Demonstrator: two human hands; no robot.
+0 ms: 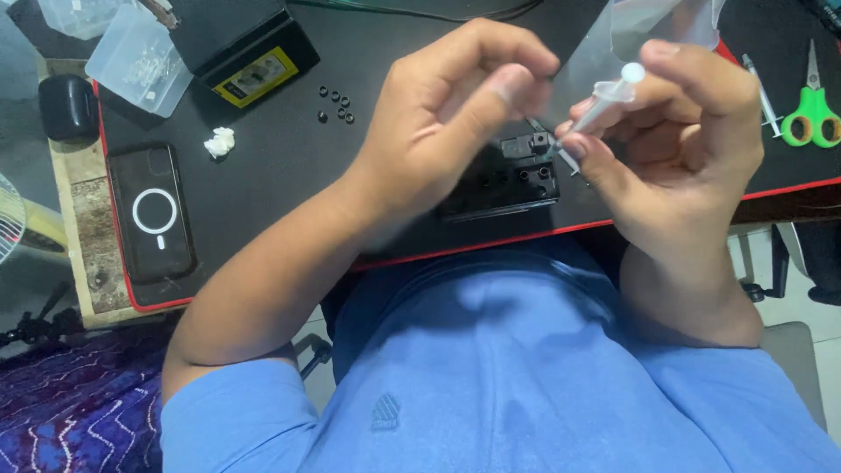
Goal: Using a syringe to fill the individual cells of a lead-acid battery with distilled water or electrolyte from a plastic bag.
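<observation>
Held in the right hand [692,149] is a small clear syringe [604,98]; the grip is closed around its barrel, thumb near the white plunger cap, tip angled down and left. Left hand [455,114] is curled, thumb and forefinger pinched together just beside the syringe tip; whatever is pinched is too small to be made out. Both hands are raised above a black plastic part [512,180] with round holes, lying on the black tabletop [280,166] near its red front edge.

Noted further out: five small black rings [336,102] scattered left of the hands, a crumpled white wad [220,141], a black box with a yellow label [250,52], clear plastic containers [136,57], a dark phone [153,215] face down. Green-handled scissors [810,109] lie at far right.
</observation>
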